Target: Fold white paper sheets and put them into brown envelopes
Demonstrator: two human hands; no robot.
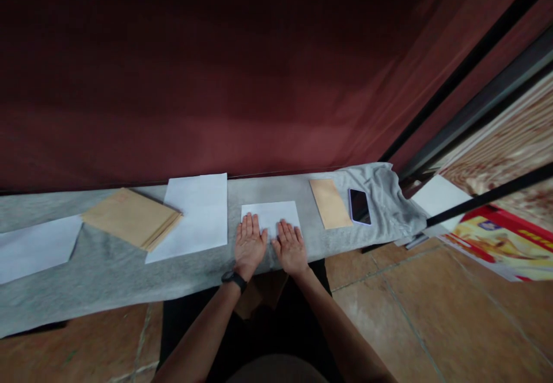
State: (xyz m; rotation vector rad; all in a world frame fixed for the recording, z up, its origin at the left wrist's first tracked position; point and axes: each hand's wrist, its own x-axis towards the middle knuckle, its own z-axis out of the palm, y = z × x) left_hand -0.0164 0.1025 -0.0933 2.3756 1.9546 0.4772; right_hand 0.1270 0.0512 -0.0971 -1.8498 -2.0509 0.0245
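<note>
My left hand (249, 244) and my right hand (291, 248) lie flat, fingers stretched out, side by side on the near edge of a small white folded sheet (271, 213). The sheet rests on a grey cloth-covered table (108, 268). Neither hand holds anything. A black band sits on my left wrist.
A larger white sheet (194, 216) lies left of my hands, then a stack of tan envelopes (132, 217) and another white sheet (37, 247) at far left. To the right lie one tan envelope (330, 203) and a phone (359, 205). A dark red curtain hangs behind.
</note>
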